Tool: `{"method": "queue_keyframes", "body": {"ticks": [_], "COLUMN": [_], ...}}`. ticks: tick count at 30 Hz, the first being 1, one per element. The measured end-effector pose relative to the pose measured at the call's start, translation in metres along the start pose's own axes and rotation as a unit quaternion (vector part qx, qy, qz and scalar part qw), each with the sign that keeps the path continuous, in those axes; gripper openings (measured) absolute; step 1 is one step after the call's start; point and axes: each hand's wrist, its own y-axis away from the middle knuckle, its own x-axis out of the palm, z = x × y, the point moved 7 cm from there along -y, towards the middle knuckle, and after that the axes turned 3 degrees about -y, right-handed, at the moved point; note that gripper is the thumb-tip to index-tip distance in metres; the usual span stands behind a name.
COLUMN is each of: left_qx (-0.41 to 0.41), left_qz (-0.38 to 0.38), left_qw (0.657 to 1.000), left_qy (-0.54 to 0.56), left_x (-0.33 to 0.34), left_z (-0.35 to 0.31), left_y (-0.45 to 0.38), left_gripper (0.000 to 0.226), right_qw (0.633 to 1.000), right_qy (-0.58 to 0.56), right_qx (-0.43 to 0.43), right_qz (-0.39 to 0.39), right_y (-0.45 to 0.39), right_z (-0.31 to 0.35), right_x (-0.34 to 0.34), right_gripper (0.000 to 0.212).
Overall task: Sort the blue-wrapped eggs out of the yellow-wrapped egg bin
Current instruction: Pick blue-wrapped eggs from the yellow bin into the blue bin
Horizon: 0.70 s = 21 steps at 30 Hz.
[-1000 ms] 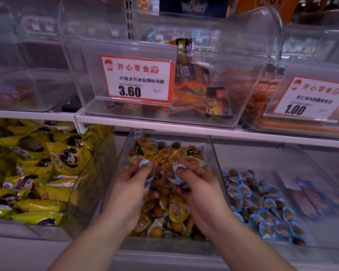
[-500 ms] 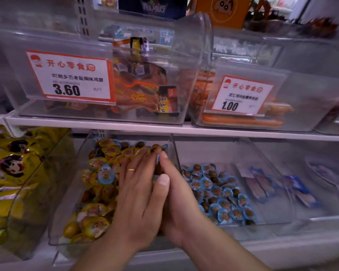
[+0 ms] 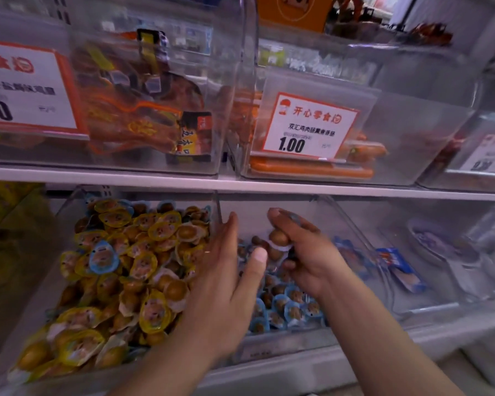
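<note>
The right hand (image 3: 306, 252) is gripping small blue-wrapped eggs (image 3: 279, 238) over the clear right-hand bin (image 3: 363, 238), about to drop them; the left hand (image 3: 226, 281) is hovering slack.

Clear glossy plastic bins (image 3: 363, 241), shiny film-wrapped eggs (image 3: 152, 310).

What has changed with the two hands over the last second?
Both hands left the yellow-egg bin. The right hand, its fingers gripping wrapped eggs, now hangs over the blue-egg bin; the left hand, open, sits beside it. One blue-wrapped egg still lies among the yellow ones.
</note>
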Motion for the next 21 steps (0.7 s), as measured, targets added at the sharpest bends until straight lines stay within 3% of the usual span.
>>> {"method": "queue_keyframes", "body": {"ticks": [6,10,15,19,21], "left_qx": [0.011,-0.001,-0.023,-0.098,-0.098], "left_qz": [-0.076,-0.084,-0.077,-0.007,0.000], "left_qw": [0.997,0.991,0.957,0.928,0.930], "left_qy": [0.001,-0.100,-0.278,-0.360,-0.354], "left_x": [-0.059,-0.097,-0.132,-0.139,-0.139], "left_z": [0.051,0.084,0.097,0.117,0.121], "left_y": [-0.014,-0.012,-0.001,0.018,0.026], "left_gripper": [0.028,0.027,0.033,0.051,0.046], "right_qw": [0.967,0.962,0.956,0.911,0.872], "right_qy": [0.215,0.212,0.210,0.314,0.362], "right_qx": [-0.043,-0.090,-0.154,-0.261,-0.328], "right_qz": [-0.129,-0.146,-0.132,-0.049,0.010], "right_y": [-0.048,-0.054,-0.042,-0.007,0.020], "right_z": [0.011,0.022,0.024,0.019,0.013], "right_x": [-0.068,-0.078,-0.041,0.031,0.072], "right_gripper": [0.016,0.021,0.021,0.022,0.021]}}
